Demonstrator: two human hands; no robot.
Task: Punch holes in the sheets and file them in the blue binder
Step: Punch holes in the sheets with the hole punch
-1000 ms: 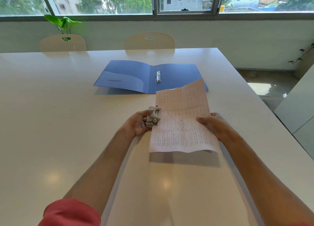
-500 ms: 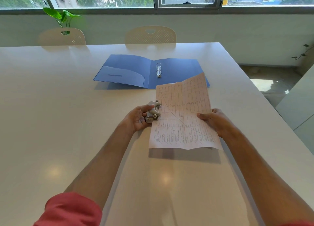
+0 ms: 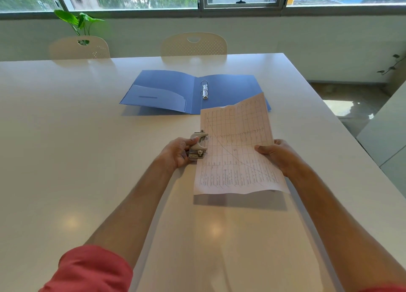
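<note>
Mid-punch, nothing filed yet. Your left hand [image 3: 179,152] grips the hole punch [image 3: 197,147] on the printed sheet [image 3: 236,151]'s left edge; your right hand [image 3: 278,154] pinches its right edge, sheet lifted off the table [image 3: 66,160]. Paper wavy, gridded. Toward the far edge, the blue binder [image 3: 228,89] lies open, rings bare

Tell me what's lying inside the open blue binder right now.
The blue binder lies open with only its metal ring clip and a pocket on the left flap; no filed sheets are visible. The held sheet covers its near right corner, so that part is hidden.
</note>
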